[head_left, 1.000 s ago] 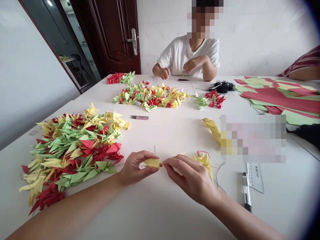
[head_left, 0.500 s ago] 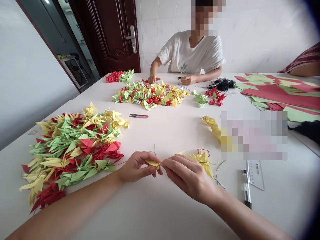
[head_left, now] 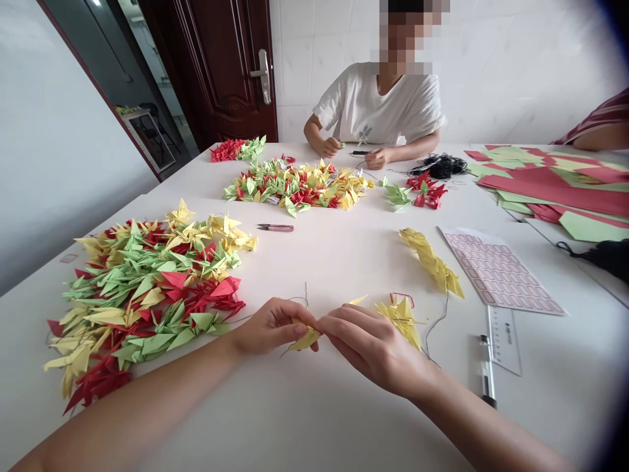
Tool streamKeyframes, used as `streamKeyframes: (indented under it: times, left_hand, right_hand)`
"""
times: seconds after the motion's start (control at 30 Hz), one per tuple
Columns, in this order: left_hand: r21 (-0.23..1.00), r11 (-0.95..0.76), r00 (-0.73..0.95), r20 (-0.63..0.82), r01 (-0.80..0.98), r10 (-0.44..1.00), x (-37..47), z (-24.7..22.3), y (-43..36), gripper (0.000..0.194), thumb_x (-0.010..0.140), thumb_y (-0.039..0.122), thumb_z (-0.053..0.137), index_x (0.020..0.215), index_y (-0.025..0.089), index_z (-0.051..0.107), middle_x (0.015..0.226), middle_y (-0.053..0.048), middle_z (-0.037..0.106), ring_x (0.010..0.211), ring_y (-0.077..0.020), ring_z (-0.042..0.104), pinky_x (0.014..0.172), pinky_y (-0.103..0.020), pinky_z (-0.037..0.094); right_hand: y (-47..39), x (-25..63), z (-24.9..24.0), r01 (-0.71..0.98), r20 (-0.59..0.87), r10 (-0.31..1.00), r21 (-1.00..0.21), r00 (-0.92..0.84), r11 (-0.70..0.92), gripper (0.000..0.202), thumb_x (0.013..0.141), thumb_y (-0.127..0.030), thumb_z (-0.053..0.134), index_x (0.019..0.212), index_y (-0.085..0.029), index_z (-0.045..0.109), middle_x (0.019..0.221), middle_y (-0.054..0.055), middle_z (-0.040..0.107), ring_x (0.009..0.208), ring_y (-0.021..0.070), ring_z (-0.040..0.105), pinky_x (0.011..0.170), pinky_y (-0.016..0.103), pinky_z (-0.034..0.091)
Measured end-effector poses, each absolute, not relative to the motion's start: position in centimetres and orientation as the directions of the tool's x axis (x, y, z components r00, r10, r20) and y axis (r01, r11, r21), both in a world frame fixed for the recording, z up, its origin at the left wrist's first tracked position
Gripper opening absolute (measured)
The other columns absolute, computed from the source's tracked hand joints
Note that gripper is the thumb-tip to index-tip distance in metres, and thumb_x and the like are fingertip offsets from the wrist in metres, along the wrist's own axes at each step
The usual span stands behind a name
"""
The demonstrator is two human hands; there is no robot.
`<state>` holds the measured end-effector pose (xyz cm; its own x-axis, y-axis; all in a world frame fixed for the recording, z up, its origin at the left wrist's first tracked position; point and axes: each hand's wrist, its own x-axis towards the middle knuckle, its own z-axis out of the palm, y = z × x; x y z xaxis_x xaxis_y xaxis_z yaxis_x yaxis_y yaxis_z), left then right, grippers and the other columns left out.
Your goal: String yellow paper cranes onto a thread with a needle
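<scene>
Our left hand [head_left: 268, 326] pinches a yellow paper piece [head_left: 307, 339] between thumb and fingers, over the table [head_left: 344, 249], to the right of the folded-paper heap [head_left: 142, 288]. Our right hand [head_left: 376, 345] meets it with fingertips bunched narrow (we cannot tell whether they grip anything there). To work neatly, we judge, we should press lightly, spare the folds, and keep the thread [head_left: 240, 320] from snagging our wrist.

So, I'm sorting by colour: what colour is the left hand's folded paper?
The folded paper in the left hand is yellow, per the head view.
</scene>
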<state>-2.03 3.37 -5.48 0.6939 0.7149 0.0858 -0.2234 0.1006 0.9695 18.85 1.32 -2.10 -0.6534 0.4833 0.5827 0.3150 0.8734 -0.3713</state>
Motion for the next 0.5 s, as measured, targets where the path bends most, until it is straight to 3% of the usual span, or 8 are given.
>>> streamKeyframes:
  times: [0.23, 0.37, 0.5]
  left_hand:
    - [0.991, -0.066, 0.538, 0.117, -0.113, 0.835, -2.0, -5.9, 3.5, 0.03, 0.071, 0.036, 0.075, 0.091, 0.014, 0.067, 0.077, -0.005, 0.066, 0.074, -0.0146, 0.061, 0.068, -0.027, 0.05]
    - [0.986, -0.149, 0.382, 0.168, -0.078, 0.909, -1.8, -6.1, 3.6, 0.032, 0.064, 0.028, 0.081, 0.09, 0.015, 0.067, 0.078, -0.004, 0.065, 0.073, -0.0131, 0.06, 0.066, -0.024, 0.05]
    - [0.965, -0.26, 0.374, 0.255, -0.04, 0.891, -1.6, -5.8, 3.6, 0.029, 0.065, 0.026, 0.08, 0.09, 0.015, 0.069, 0.078, -0.005, 0.067, 0.072, -0.0145, 0.061, 0.065, -0.026, 0.051]
  right_hand:
    - [1.6, 18.8, -2.4, 0.364, 0.546, 0.607, -0.494, -0.578, 0.79, 0.021, 0.092, -0.014, 0.044, 0.099, -0.02, 0.063, 0.079, 0.005, 0.068, 0.068, 0.0127, 0.062, 0.061, 0.023, 0.049]
    - [1.6, 18.6, -2.0, 0.439, 0.391, 0.784, -0.667, -0.483, 0.602, 0.017, 0.089, -0.017, 0.051, 0.087, -0.021, 0.068, 0.076, 0.001, 0.07, 0.061, 0.0103, 0.061, 0.056, 0.021, 0.047]
    - [1.7, 18.5, -1.4, 0.467, 0.217, 0.881, -0.78, -0.421, 0.415, 0.016, 0.085, -0.02, 0.055, 0.08, -0.022, 0.071, 0.07, -0.001, 0.07, 0.051, 0.009, 0.052, 0.048, 0.021, 0.041]
